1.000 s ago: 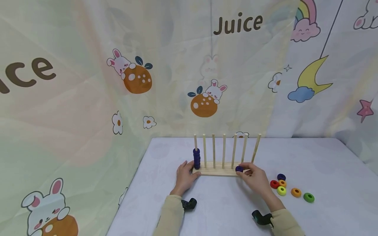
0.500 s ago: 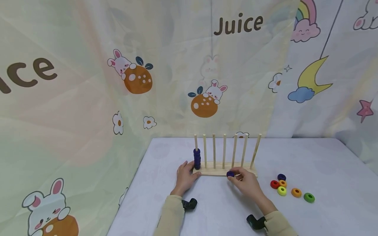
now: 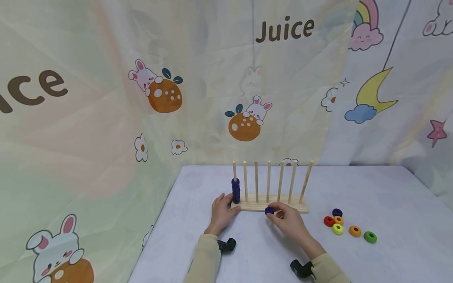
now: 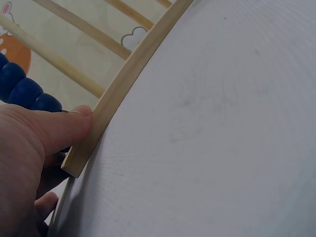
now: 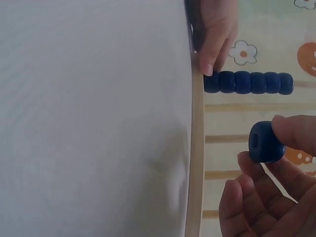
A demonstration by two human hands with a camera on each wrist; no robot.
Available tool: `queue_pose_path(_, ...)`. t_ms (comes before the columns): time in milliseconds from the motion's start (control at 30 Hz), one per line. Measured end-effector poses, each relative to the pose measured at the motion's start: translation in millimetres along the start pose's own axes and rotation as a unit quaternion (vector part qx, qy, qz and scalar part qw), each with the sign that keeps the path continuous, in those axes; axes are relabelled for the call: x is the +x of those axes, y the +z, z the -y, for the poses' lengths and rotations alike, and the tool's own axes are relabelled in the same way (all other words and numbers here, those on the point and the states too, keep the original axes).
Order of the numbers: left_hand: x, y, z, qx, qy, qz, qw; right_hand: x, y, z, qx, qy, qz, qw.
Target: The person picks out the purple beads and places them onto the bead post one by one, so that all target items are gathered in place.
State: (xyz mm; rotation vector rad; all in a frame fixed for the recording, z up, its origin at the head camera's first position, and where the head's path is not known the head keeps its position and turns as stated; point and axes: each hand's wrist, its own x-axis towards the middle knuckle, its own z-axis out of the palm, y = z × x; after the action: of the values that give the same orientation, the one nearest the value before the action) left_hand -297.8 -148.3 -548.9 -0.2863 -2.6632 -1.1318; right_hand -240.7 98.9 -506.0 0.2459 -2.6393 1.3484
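Note:
A wooden peg rack (image 3: 260,206) with a row of upright pegs stands on the white table. Several dark blue beads (image 3: 236,191) are stacked on its leftmost peg, also seen as a row of blue beads (image 5: 249,82) in the right wrist view. My left hand (image 3: 221,212) grips the rack's left end, its thumb (image 4: 74,126) lying on the base's front edge. My right hand (image 3: 288,222) pinches one blue bead (image 5: 266,142) between thumb and fingers, in front of the rack's middle. The held bead is apart from the pegs, and its hole shows.
Loose beads lie right of the rack: a blue bead (image 3: 337,212), a red bead (image 3: 328,221), a yellow bead (image 3: 337,229), two orange ones and a green bead (image 3: 370,237). A printed cloth (image 3: 205,78) hangs behind the table.
My right hand has moved left along the rack's front with the blue bead, from near the right-hand pegs to the middle. The left hand has stayed put.

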Motion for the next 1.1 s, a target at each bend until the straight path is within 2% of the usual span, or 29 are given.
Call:
queue_pose_path(267,0.5,-0.2,0.3,-0.002,0.004,-0.001,1.0000,5.0,0,10,-0.014,-0.030,-0.002,0.9995)
queue_pose_path(533,0.6,-0.1,0.8,0.000,0.003,0.003,1.0000,14.9,-5,24,-0.030,-0.082,-0.044,0.9952)
queue_pose_path(767,-0.2,-0.5,2.3,0.001,0.000,0.001,1.0000,27.5,-11,36,-0.041,-0.125,-0.032,0.9909)
queue_pose_path(1100,-0.4,-0.7,1.2,0.001,0.008,0.001,1.0000,34.7,-15,51,-0.060,-0.130,-0.022,0.9894)
